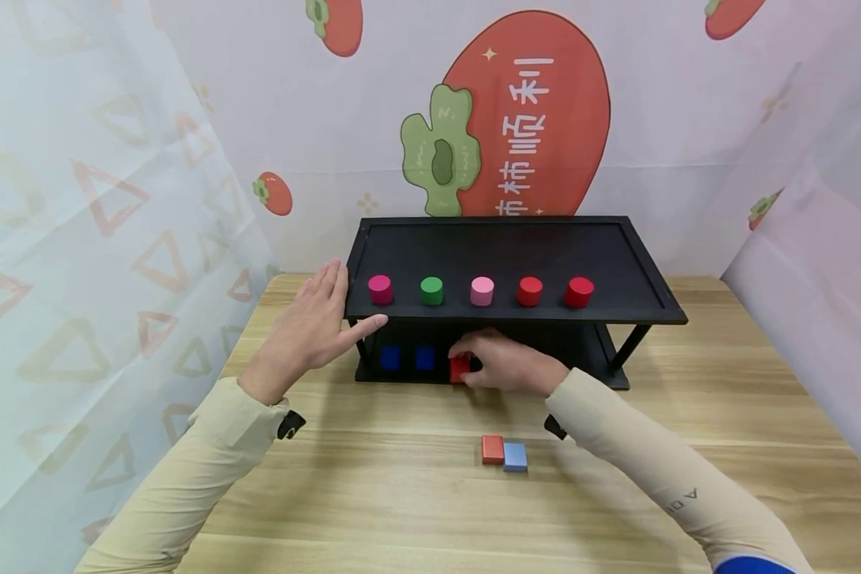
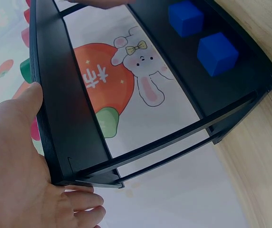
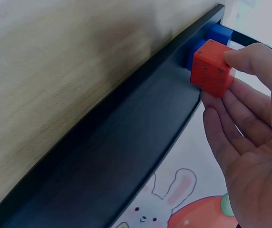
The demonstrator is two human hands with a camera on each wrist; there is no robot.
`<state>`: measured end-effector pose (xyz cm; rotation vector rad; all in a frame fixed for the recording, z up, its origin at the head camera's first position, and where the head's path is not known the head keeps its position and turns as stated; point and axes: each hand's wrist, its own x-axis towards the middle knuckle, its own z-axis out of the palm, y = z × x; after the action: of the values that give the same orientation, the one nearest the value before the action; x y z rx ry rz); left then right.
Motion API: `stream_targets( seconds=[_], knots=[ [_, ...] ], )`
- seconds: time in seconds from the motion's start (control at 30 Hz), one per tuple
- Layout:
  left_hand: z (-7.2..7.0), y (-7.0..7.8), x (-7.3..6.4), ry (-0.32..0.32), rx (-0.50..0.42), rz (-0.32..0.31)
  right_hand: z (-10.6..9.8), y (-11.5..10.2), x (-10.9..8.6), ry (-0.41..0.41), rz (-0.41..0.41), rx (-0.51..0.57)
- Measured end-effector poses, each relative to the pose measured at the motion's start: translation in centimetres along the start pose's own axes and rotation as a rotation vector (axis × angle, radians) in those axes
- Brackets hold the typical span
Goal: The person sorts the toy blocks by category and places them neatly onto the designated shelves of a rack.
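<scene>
Between the thumb and fingers of my right hand (image 1: pixel 501 363) a red cube (image 3: pixel 211 69) is pinched, at the front of the lower shelf (image 3: pixel 140 128) of a black two-tier rack. Dark specks mark the cube's faces. To its left on that shelf sit two blue cubes (image 2: pixel 186 18), side by side. My left hand (image 1: pixel 312 323) rests against the left end of the upper shelf (image 1: pixel 488 247), fingers straight, with the thumb along its front edge. In the left wrist view its fingertips pass behind the rack's end.
A row of several cylinders stands along the upper shelf's front: magenta (image 1: pixel 380 290), green (image 1: pixel 432 292), light pink (image 1: pixel 482 292) and red ones (image 1: pixel 579 292). On the wooden table (image 1: pixel 373 494) lie a red block (image 1: pixel 492 450) and a light blue block (image 1: pixel 515 458). A printed cloth (image 1: pixel 316 119) hangs behind.
</scene>
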<state>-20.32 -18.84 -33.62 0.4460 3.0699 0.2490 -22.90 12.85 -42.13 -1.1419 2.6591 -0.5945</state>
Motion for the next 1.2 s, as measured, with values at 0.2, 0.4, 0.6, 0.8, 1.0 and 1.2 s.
stream_targets(
  seconds=[0.2,0.4,0.6,0.8,1.0,1.2],
  knots=[
    [0.1,0.1,0.1,-0.006,0.002,0.001,0.5,0.8,1.2,0.012,0.042,-0.004],
    [0.1,0.3,0.2,-0.007,-0.006,-0.003,0.7,1.3,1.6,-0.012,0.114,0.029],
    [0.1,0.2,0.2,-0.004,-0.01,-0.006,0.7,1.7,1.8,-0.018,0.149,0.036],
    [0.1,0.1,0.1,0.001,-0.011,-0.004,0.8,2.0,1.8,-0.016,0.16,0.043],
    [0.1,0.1,0.0,0.015,-0.011,0.004,1.1,2.1,1.8,-0.011,0.161,0.058],
    [0.1,0.2,-0.1,0.028,-0.013,0.012,1.0,2.2,1.8,-0.023,0.162,0.049]
  ],
)
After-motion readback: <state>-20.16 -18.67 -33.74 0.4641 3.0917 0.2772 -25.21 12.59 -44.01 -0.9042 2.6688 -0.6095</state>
